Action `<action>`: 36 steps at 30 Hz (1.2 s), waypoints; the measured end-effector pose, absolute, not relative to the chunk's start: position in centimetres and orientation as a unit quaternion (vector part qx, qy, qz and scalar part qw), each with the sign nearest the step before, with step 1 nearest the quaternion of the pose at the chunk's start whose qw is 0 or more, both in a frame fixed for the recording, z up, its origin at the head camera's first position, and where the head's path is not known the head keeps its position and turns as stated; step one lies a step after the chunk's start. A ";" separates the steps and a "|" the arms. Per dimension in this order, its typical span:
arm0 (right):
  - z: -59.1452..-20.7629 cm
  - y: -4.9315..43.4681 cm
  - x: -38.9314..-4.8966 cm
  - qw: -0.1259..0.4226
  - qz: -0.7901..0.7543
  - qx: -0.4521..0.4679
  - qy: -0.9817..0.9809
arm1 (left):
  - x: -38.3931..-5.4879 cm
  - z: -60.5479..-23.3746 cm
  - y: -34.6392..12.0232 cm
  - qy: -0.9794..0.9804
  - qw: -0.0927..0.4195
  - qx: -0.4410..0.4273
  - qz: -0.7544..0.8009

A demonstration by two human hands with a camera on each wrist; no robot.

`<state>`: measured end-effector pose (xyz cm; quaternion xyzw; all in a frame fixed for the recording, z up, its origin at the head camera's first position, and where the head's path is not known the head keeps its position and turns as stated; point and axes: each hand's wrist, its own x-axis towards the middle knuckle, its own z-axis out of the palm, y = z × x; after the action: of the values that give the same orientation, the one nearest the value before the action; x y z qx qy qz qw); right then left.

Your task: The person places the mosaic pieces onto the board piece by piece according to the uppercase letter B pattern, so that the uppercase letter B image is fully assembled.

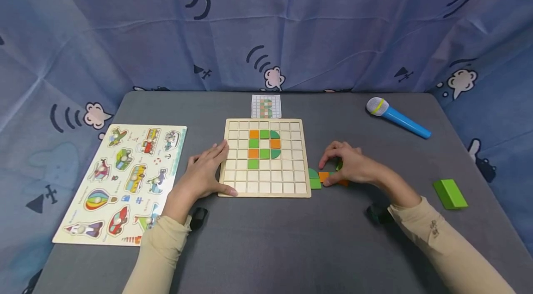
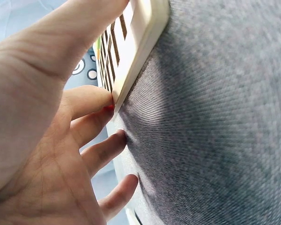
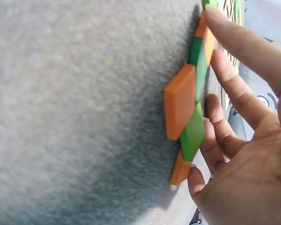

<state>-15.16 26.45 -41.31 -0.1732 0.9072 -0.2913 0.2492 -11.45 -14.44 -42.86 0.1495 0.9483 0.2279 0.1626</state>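
A wooden grid board (image 1: 288,177) lies mid-table with several orange and green tiles in its cells, some square and some with a rounded corner. My left hand (image 1: 204,171) rests at its left side, thumb over the near corner and fingers spread along the edge. Beyond the board's right edge is a row of loose tiles. There my right hand (image 1: 353,164) pinches an orange square tile (image 1: 323,175) between thumb and index finger. In the right wrist view, a tilted orange tile (image 3: 180,103) and a green tile (image 3: 193,133) lie under the hand.
A small printed pattern card (image 1: 266,107) lies behind the board. At the left is a picture peg puzzle (image 1: 120,183), partly under the left forearm. A blue toy microphone (image 1: 399,118) lies back right, and a green block (image 1: 450,194) stands near the right edge.
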 end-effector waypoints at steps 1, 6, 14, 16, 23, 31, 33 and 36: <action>-41.4 26.4 -15.1 0.247 -0.292 -0.174 0.907 | -11.5 -42.9 -14.4 0.948 0.163 0.149 0.228; -41.6 26.5 -14.9 0.233 -0.298 -0.179 0.908 | -11.5 -42.8 -14.5 0.948 0.164 0.148 0.229; -41.6 26.6 -15.2 0.219 -0.302 -0.186 0.909 | -11.5 -43.0 -14.5 0.948 0.168 0.144 0.230; -41.5 26.5 -15.2 0.214 -0.311 -0.184 0.908 | -11.5 -43.0 -14.5 0.947 0.168 0.145 0.232; -41.3 25.1 -15.5 0.190 -0.377 -0.167 0.891 | -11.5 -42.8 -14.4 0.948 0.165 0.145 0.230; -41.9 22.2 -15.6 0.160 -0.437 -0.199 0.862 | -11.5 -42.9 -14.4 0.947 0.165 0.145 0.233; -42.1 21.3 -15.6 0.157 -0.446 -0.195 0.859 | -11.5 -42.9 -14.4 0.947 0.164 0.147 0.233; -42.3 20.0 -15.5 0.157 -0.458 -0.190 0.854 | -11.5 -42.8 -14.5 0.947 0.164 0.147 0.233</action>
<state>-15.49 20.02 -42.31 -0.1899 0.8543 -0.4576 0.1573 -11.51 -14.46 -42.84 0.1465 0.9474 0.2326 0.1641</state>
